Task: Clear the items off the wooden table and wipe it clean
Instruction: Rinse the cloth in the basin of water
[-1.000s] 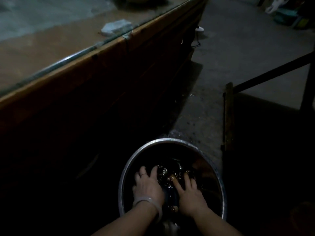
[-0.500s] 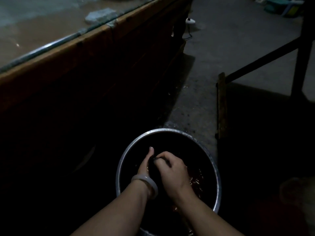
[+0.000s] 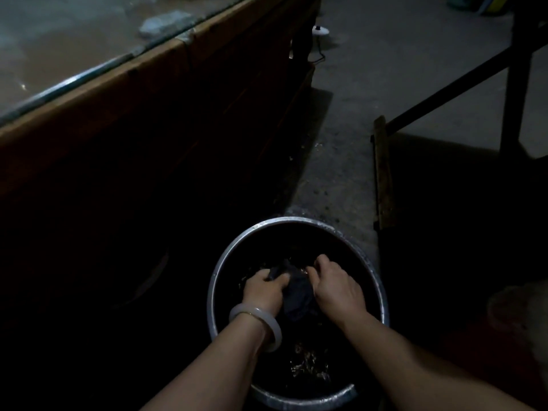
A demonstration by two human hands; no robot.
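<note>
On the far left I see the wooden worktop (image 3: 89, 93), its top edged with a metal strip, and a pale crumpled lump (image 3: 166, 22) lying on it near the edge. Low in the middle, a metal basin (image 3: 296, 400) sits on the floor beside the worktop. My left hand (image 3: 264, 289), a pale bangle (image 3: 258, 321) on its wrist, has its grip curled round a dark wet cloth (image 3: 296, 295) inside the basin. My right hand (image 3: 338, 289) grips the cloth's other side. Far right stands a dark frame (image 3: 516, 84).
</note>
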